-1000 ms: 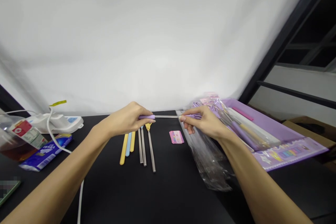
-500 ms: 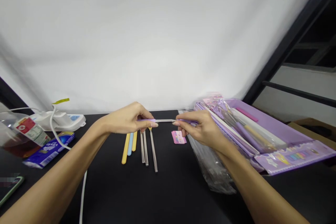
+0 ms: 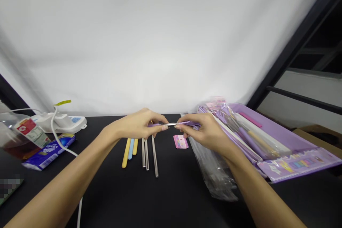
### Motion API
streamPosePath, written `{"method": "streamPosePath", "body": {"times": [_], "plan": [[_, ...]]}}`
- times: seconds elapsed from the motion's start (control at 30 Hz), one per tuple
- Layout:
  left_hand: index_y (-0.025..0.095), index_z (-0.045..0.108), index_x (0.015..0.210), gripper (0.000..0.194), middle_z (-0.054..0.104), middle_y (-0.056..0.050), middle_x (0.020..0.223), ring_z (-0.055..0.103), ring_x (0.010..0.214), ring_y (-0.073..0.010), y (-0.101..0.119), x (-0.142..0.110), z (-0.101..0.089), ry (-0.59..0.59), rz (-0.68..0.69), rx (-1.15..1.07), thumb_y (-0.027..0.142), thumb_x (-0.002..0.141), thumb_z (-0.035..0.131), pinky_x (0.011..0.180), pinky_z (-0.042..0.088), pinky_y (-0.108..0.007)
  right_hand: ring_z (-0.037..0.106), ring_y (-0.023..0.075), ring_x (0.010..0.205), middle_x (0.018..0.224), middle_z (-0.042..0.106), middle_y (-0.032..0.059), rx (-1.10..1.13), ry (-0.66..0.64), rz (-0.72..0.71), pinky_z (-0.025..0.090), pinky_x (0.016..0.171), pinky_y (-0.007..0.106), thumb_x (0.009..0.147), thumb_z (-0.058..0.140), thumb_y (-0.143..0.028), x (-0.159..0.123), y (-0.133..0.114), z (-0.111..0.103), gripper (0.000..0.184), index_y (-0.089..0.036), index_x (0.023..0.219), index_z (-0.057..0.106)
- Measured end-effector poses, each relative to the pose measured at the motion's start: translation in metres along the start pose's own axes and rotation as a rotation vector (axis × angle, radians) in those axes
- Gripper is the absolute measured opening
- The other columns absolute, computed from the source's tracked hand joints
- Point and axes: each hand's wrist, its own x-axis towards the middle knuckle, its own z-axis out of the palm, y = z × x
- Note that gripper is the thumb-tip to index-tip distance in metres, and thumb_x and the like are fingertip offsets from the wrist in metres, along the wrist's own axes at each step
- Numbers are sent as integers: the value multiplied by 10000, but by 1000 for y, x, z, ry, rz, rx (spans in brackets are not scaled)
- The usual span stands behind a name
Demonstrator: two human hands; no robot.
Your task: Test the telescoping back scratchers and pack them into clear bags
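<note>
A slim stick with a silver metal middle [image 3: 171, 124] and purple ends is held level between both hands above the black table. My left hand [image 3: 143, 123] pinches its left end between thumb and fingers. My right hand [image 3: 201, 126] pinches the right side, where the purple part [image 3: 191, 124] shows past the fingers. Below my left hand lie yellow sticks [image 3: 125, 156], a blue stick [image 3: 130, 149] and three silver metal rods [image 3: 155, 156], their far ends hidden by the hand. A small pink printed card [image 3: 181, 141] lies below the gap between the hands.
On the right, a purple tray [image 3: 278, 128] holds wrapped sticks, beside clear plastic bags [image 3: 213, 174]. A white power strip [image 3: 74, 124], blue packet [image 3: 49, 151], drink container [image 3: 16, 146] and phone [image 3: 9, 188] are on the left. A white cable [image 3: 80, 210] runs under my left forearm.
My left hand has moved right, closer to my right hand, and less of the silver middle shows between them. My right hand has stayed nearly in place. The view has shifted slightly.
</note>
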Motion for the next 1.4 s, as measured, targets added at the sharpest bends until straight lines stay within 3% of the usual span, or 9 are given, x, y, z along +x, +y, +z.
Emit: {"method": "streamPosePath", "body": {"times": [0.27,0.37,0.5,0.57,0.67,0.83,0.97,1.2,1.4], "plan": [[165,677,871,372,673,-6,701,563,550,-92,2,6,8,147,56,-29,438,998,459,533,417,-206,685,153,674,755,730,36,858,156,207,540,643,279,666,884,-307,6,2,14,281,-177,887,768],[167,660,844,407,585,25,611,476,501,-81,6,8,15,176,75,5,453,1011,422,504,363,-208,591,103,560,658,670,7,952,217,201,479,554,246,700,865,-346,9,-2,35,240,-166,826,768],[191,646,1058,359,528,47,594,478,508,-96,3,11,20,196,108,86,417,1035,367,538,368,-223,535,80,510,625,641,6,949,362,185,434,501,224,728,841,-397,14,-1,51,267,-147,771,758],[195,651,1051,368,558,35,609,496,522,-108,-7,8,15,214,84,170,433,1031,371,546,363,-234,520,68,514,635,636,10,997,489,226,418,477,199,683,874,-391,17,4,43,294,-135,714,733],[195,704,983,376,665,-10,681,574,586,-139,-31,-1,-6,249,-4,335,439,1005,420,592,393,-253,475,38,519,692,640,7,1093,850,261,379,434,146,666,894,-328,18,19,6,307,-138,639,654],[254,778,1060,296,770,-85,1002,694,907,-281,-56,-14,-37,366,-450,689,344,933,527,719,458,-313,324,22,424,562,449,-56,1052,1307,208,293,373,127,992,549,-306,8,40,-59,387,-134,650,604],[227,748,1169,356,736,-167,1040,693,931,-349,-46,-6,-31,420,-755,871,280,938,482,707,473,-359,318,29,410,548,397,-71,1001,1345,211,303,380,136,1022,468,-372,5,47,-65,408,-146,710,601],[142,765,1012,347,733,-202,982,692,953,-349,-39,7,-13,294,-645,915,249,933,445,774,479,-370,396,45,457,586,438,-80,967,1323,218,363,428,138,894,637,-519,10,63,-47,367,-199,759,518],[186,752,1145,367,739,-183,1026,701,922,-327,-59,-7,-25,369,-725,775,279,942,462,732,492,-353,349,9,447,620,439,-76,1063,1388,233,325,413,99,975,572,-245,6,64,-66,238,-147,759,567]]}}
